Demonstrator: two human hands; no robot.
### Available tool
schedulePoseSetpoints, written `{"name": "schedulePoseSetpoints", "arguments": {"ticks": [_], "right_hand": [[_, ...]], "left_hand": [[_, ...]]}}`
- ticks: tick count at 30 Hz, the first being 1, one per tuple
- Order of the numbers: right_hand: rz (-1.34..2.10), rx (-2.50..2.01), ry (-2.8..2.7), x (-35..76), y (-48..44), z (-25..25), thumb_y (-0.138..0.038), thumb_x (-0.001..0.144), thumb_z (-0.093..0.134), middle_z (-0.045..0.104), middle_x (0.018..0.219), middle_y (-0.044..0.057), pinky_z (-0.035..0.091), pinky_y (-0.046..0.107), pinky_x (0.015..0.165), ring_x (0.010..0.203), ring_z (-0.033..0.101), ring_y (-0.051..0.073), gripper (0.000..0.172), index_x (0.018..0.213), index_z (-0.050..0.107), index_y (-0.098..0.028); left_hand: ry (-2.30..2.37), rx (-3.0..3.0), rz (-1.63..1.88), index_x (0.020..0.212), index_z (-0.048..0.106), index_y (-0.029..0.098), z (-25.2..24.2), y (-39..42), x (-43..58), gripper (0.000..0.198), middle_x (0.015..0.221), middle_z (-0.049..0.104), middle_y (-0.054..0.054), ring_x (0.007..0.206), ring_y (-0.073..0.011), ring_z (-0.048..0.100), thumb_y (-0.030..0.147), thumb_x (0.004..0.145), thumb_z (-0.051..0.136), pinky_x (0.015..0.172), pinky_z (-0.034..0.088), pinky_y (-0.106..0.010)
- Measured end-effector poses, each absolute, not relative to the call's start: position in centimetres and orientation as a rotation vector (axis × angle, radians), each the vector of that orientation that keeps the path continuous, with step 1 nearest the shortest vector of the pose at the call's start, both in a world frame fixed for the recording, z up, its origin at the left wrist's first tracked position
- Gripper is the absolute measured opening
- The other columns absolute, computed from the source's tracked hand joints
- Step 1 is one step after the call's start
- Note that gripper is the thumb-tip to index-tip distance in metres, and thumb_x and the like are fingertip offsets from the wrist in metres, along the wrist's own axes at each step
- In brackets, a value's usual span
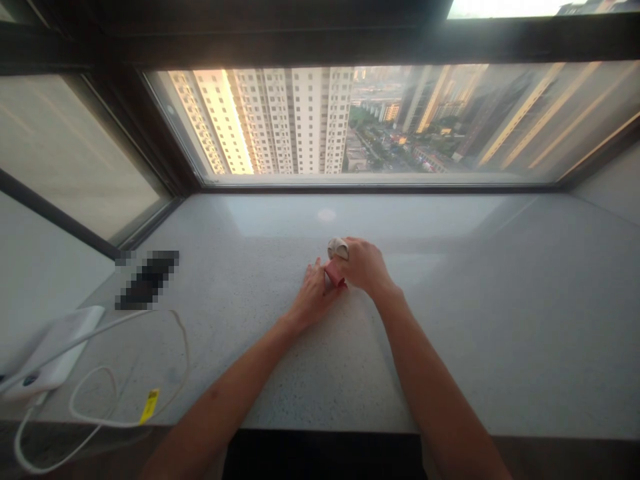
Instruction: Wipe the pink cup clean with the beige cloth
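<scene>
Both my hands meet at the middle of a pale speckled stone windowsill [450,320]. My right hand [364,265] is closed around a small red object [334,274] with a whitish rounded piece [338,248] at its top; I cannot make out what it is. My left hand [314,293] lies beside it on the sill, fingers together and touching the red object's left side.
A white power bank [50,353] with a looping white cable [110,393] and yellow tag lies at the sill's left front. A blurred-out dark item [147,279] lies behind it. Dark-framed windows [380,120] close the back and left, showing high-rise buildings.
</scene>
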State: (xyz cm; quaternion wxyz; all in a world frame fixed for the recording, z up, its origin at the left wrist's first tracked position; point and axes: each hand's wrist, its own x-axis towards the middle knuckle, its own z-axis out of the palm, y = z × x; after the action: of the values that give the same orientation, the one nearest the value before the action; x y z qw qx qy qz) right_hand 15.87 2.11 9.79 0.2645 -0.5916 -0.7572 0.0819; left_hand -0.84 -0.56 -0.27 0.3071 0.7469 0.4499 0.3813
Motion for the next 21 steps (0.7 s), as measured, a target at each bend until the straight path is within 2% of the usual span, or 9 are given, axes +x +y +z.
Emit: {"name": "schedulePoseSetpoints", "arguments": {"ticks": [3, 5, 7, 11, 13, 16, 18, 21], "right_hand": [[0.05, -1.703, -2.146, 13.9, 1.0, 10.5, -0.033, 0.1, 0.058, 0.081, 0.104, 0.011, 0.039, 0.035, 0.077, 0.092, 0.068, 0.026, 0.022, 0.095, 0.076, -0.022], [0.017, -1.708, -2.162, 12.9, 0.7, 10.5, -0.032, 0.102, 0.056, 0.081, 0.106, 0.012, 0.04, 0.036, 0.079, 0.096, 0.069, 0.027, 0.022, 0.099, 0.076, -0.022], [0.011, -1.692, -2.161, 12.4, 0.8, 10.2, -0.031, 0.102, 0.056, 0.08, 0.106, 0.012, 0.04, 0.036, 0.081, 0.098, 0.069, 0.028, 0.021, 0.099, 0.074, -0.021], [0.149, -1.608, -2.061, 12.6, 1.2, 9.5, -0.033, 0.107, 0.05, 0.079, 0.103, 0.009, 0.04, 0.033, 0.077, 0.091, 0.068, 0.024, 0.027, 0.095, 0.072, -0.023], [0.254, -1.536, -1.987, 13.0, 1.4, 9.2, -0.034, 0.108, 0.047, 0.078, 0.098, 0.007, 0.039, 0.032, 0.073, 0.083, 0.067, 0.021, 0.031, 0.091, 0.071, -0.024], [0.316, -1.353, -1.931, 13.1, 1.4, 8.8, -0.035, 0.107, 0.047, 0.077, 0.096, 0.006, 0.043, 0.031, 0.074, 0.085, 0.068, 0.022, 0.032, 0.091, 0.072, -0.024], [0.281, -1.225, -1.896, 12.7, 1.3, 8.5, -0.034, 0.107, 0.048, 0.077, 0.099, 0.007, 0.048, 0.032, 0.08, 0.092, 0.069, 0.024, 0.031, 0.095, 0.074, -0.024], [0.207, -1.09, -1.811, 11.6, 1.0, 8.2, -0.033, 0.108, 0.047, 0.079, 0.112, 0.009, 0.053, 0.038, 0.095, 0.105, 0.069, 0.027, 0.03, 0.111, 0.077, -0.025]], "left_hand": [[1.302, 1.925, 1.143, 0.149, 0.048, 0.021, 0.3, -0.9, -1.1, 0.063, 0.142, 0.067, -0.018, 0.136, -0.034, 0.064, 0.031, 0.093, 0.075, 0.118, 0.049, -0.055], [1.37, 1.894, 1.165, 0.151, 0.045, 0.023, 0.8, -1.3, -1.1, 0.065, 0.127, 0.072, -0.013, 0.114, -0.029, 0.071, 0.028, 0.093, 0.074, 0.104, 0.056, -0.047], [1.376, 1.867, 1.137, 0.151, 0.045, 0.023, 1.2, -1.6, -1.1, 0.057, 0.121, 0.073, -0.011, 0.103, -0.0274, 0.072, 0.027, 0.098, 0.066, 0.096, 0.057, -0.044], [1.32, 1.776, 1.223, 0.153, 0.045, 0.025, 1.2, -1.6, -0.8, 0.05, 0.143, 0.066, -0.016, 0.122, -0.031, 0.069, 0.024, 0.104, 0.053, 0.101, 0.056, -0.044], [1.298, 1.696, 1.28, 0.154, 0.044, 0.025, 1.0, -1.4, -0.8, 0.05, 0.139, 0.069, -0.014, 0.12, -0.0292, 0.069, 0.025, 0.104, 0.052, 0.1, 0.057, -0.042], [1.239, 1.536, 1.324, 0.152, 0.044, 0.025, 0.6, -1.2, -0.9, 0.046, 0.111, 0.075, -0.007, 0.089, -0.021, 0.072, 0.032, 0.107, 0.052, 0.081, 0.059, -0.034], [1.191, 1.41, 1.366, 0.149, 0.044, 0.025, 0.3, -1.0, -1.0, 0.045, 0.099, 0.073, -0.003, 0.07, -0.0155, 0.067, 0.039, 0.107, 0.054, 0.066, 0.055, -0.028], [1.116, 1.203, 1.449, 0.137, 0.048, 0.021, -0.1, -0.5, -1.2, 0.043, 0.088, 0.069, 0.001, 0.055, -0.0102, 0.059, 0.049, 0.105, 0.06, 0.052, 0.046, -0.022]]}}
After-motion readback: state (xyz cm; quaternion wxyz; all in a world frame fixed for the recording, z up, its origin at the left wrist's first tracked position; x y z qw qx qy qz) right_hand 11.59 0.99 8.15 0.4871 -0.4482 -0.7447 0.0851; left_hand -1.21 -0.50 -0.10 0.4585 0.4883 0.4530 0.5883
